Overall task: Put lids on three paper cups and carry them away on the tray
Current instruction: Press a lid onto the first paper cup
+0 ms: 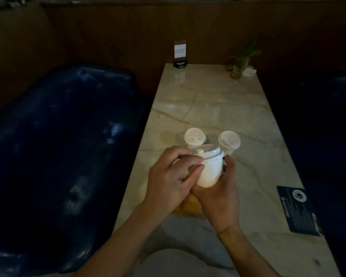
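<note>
Cradled low in the right hand (218, 188), the white paper cup (209, 169) takes its white plastic lid (206, 151) from the pinching left hand (168, 176) — best pressed evenly around — two lidded white cups (194, 137) behind.

Three white lidded cups (210, 168) (194, 137) (229, 141); nearest tilted, lifted, two upright behind.

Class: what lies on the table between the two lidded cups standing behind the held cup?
Nothing; the head view shows bare marble table between left cup and right cup.
</note>
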